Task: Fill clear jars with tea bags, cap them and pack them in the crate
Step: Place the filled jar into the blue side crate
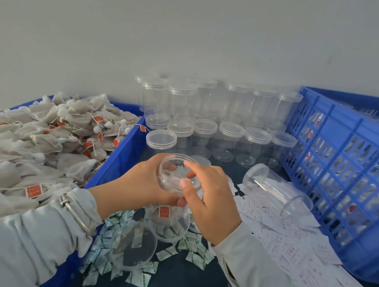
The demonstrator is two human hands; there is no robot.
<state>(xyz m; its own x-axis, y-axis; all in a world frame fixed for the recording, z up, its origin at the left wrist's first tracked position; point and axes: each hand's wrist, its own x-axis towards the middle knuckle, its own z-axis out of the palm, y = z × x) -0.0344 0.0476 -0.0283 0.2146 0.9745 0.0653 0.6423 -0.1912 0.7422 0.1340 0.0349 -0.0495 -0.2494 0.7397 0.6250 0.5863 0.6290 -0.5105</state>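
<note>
— What have the hands got?

— The left hand (pixel 144 180) grips a clear round lid (pixel 176 175) from the side, fingers curled under its rim. The right hand (pixel 208 199) pinches the same lid from the other side, thumb and fingertips on its edge. Both are clamped on it, held above an open jar (pixel 171 220) with a tea bag inside showing a red tag.

— And around that?

— Another loose lid (pixel 133 246) lies nearer the person, on scattered green-and-white sachets (pixel 102 265). White paper slips (pixel 288 239) cover the table to the right, where an empty jar (pixel 277 189) lies on its side. Behind stand rows of capped empty jars (pixel 206 114). A blue bin (pixel 119 156) heaped with tea bags (pixel 45 134) sits left; the blue slatted crate (pixel 342 170) sits right.
</note>
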